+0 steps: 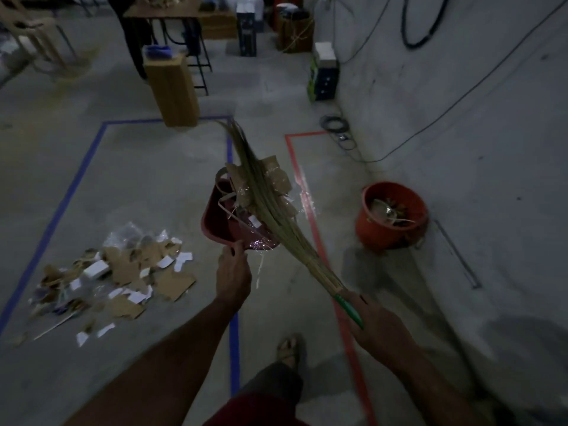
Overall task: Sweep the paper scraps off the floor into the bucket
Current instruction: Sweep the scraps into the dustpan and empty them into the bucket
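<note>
A: At centre of floor [138, 179], what's held?
B: L hand [233, 276] grips the near edge of a red dustpan [219, 216], fingers curled over the rim, pan raised off the floor. R hand [373, 318] is wrapped round the green handle of a stick broom [276, 216]; grip tight on the handle.

A: Broom position?
B: Bristles lie across the dustpan, pointing away from the person, pressing down on cardboard pieces and clear plastic film [267, 186] loaded in the pan.

A: Scraps location?
B: Main pile of paper scraps [110, 278] sits on the floor to the left, inside the blue tape outline [55, 210]; white slips and brown cardboard bits mixed.

A: Bucket?
B: Orange bucket [392, 215] stands right of the pan, near the wall, beyond the red tape line [319, 247]. Some scraps visible inside. Pan and bucket are apart, not touching.

A: Other items?
B: Cardboard box [175, 90] upright at the far edge of the blue outline; coiled cable [336, 127] by the wall. Lighting dim; fine detail unclear.
</note>
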Demonstrator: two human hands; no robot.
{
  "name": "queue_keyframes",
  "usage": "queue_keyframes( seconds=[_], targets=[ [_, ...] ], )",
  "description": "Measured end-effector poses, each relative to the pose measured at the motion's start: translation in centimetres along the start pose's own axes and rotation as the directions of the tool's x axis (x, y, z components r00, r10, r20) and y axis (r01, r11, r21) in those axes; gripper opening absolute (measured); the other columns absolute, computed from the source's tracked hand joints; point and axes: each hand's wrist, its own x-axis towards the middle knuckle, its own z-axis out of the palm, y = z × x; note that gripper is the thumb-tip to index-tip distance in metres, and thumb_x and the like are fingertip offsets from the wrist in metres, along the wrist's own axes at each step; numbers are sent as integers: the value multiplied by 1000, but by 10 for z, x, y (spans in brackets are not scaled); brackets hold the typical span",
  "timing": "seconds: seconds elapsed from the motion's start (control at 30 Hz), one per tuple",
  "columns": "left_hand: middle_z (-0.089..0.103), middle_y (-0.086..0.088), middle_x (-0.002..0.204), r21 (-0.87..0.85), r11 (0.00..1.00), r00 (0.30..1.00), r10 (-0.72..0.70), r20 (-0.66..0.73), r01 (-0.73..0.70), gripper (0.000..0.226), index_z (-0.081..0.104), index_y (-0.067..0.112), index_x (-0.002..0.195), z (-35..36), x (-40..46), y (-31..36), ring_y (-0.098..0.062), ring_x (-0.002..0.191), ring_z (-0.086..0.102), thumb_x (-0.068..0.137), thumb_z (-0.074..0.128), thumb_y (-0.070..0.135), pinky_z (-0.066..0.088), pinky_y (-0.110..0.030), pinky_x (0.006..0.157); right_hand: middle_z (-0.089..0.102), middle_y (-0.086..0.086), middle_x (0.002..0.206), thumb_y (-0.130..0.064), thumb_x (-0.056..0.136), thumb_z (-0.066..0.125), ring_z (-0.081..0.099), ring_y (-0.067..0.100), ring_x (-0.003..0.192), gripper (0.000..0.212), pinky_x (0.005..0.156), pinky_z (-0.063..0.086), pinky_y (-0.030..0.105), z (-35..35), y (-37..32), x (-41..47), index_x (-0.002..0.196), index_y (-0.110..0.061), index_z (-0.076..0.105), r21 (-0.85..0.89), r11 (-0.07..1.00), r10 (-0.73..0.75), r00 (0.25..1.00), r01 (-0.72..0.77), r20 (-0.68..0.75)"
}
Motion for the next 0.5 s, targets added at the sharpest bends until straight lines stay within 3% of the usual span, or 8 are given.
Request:
queue_keyframes(
  seconds=[0.17,0.33,0.5],
  targets=[
    [53,-12,118,-17,998,995,69,69,-68,29,44,21,128,80,54,79,-30,100,54,100,46,17,54,-46,77,57,-4,98,-43,90,54,61,19,71,51,55,51,35,-12,97,33,137,-45,36,79,994,79,997,-79,-7],
    [51,-14,114,-55,994,985,97,141,-90,30,46,18,127,150,103,167,-34,100,52,98,49,13,51,-46,76,57,-3,107,-62,93,36,62,20,80,50,67,54,44,-22,207,63,140,-46,32,95,981,166,986,-167,22],
    [50,-13,114,-76,989,963,139,231,-125,32,44,20,126,208,144,255,-35,100,51,95,45,13,52,-49,76,58,-3,98,-44,91,48,58,16,74,57,59,52,34,-75,273,87,146,-41,34,-5,981,192,981,-192,-22]
  ],
)
